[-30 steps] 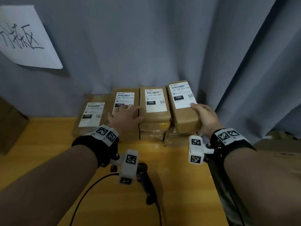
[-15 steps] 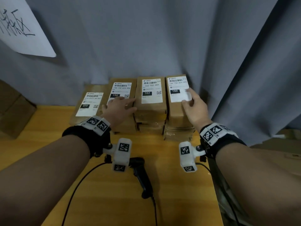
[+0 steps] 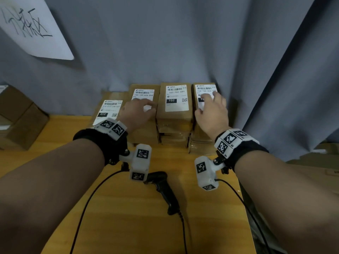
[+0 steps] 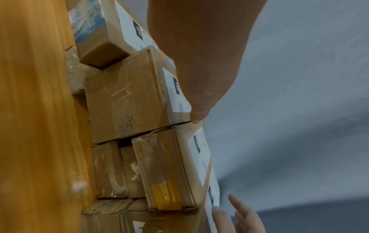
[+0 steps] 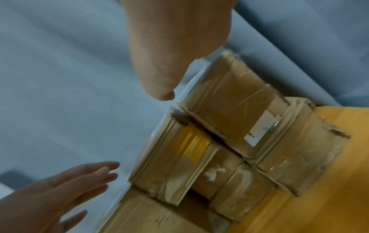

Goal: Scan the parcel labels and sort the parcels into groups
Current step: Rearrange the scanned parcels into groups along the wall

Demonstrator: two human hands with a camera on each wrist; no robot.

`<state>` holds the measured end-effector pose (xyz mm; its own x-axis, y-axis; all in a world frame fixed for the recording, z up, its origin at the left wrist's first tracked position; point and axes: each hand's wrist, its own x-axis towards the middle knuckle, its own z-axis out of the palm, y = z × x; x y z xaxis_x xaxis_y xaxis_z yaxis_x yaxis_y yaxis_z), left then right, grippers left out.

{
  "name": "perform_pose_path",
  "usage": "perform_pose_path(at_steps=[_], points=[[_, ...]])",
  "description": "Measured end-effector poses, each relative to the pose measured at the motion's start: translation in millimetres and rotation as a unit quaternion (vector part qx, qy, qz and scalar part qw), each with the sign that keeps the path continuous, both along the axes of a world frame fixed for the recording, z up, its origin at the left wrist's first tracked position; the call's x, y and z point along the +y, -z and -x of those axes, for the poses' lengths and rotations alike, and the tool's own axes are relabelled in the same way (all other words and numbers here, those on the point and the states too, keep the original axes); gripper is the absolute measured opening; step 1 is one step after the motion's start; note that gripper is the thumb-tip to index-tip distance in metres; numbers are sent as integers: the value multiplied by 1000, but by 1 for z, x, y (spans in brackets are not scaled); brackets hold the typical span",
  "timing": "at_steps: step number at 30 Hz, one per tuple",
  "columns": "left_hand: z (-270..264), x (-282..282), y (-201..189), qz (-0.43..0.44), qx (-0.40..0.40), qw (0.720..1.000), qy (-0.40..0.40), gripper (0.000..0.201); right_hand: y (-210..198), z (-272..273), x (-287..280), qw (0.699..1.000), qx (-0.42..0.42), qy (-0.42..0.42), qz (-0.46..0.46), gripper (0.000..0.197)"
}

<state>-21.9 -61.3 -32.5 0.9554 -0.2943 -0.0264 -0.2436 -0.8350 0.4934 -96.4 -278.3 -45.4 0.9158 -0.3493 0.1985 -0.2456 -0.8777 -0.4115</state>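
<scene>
Brown parcels with white labels stand in a row at the back of the yellow table [image 3: 113, 208]. From left they read 010 [image 3: 108, 111], 150 [image 3: 145, 93], 102 [image 3: 176, 99] and 150 [image 3: 205, 88]. My left hand [image 3: 145, 105] lies with relaxed fingers over the second parcel, its thumb [image 4: 196, 116] at that parcel's edge. Over the label of the rightmost parcel my right hand [image 3: 207, 101] is spread, fingers straight. Neither hand grips anything. The black scanner [image 3: 163, 187] lies on the table between my forearms.
More taped parcels [image 3: 174, 136] lie under the top ones. A grey curtain [image 3: 183, 43] hangs right behind the row, with a paper sign [image 3: 31, 26] on it. Cardboard boxes [image 3: 20, 118] stand at the left. The table's right edge [image 3: 244, 198] is close to my right arm.
My right hand let go of the rightmost parcel's near corner and moved up onto its label. The parcel now lies flat on its stack. The left hand stayed on the second parcel.
</scene>
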Motion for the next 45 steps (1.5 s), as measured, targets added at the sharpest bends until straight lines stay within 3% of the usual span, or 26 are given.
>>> perform_pose_path(at_steps=[4,9,14,23,30,34,38,45], points=[[2,24,-7,24,-10,1000,-9,35,-17,-1,36,996,-23,-70,-45,46],[5,68,-13,105,-32,994,-19,31,-22,-17,88,980,-13,-163,-115,22],[-4,139,-6,149,-23,988,-45,29,-19,-38,159,967,-9,-207,-145,18],[-40,307,5,134,-3,984,-116,35,-10,-96,337,951,-13,-225,-211,15],[-85,425,19,103,6,986,-131,37,0,-143,461,940,31,-226,-254,14],[-117,485,31,70,10,981,-180,52,-2,-177,509,936,49,-234,-259,20],[-150,525,37,49,-5,967,-249,85,-1,-212,537,939,59,-219,-258,23],[-207,545,49,35,51,941,-332,122,8,-253,557,944,108,-197,-243,23]])
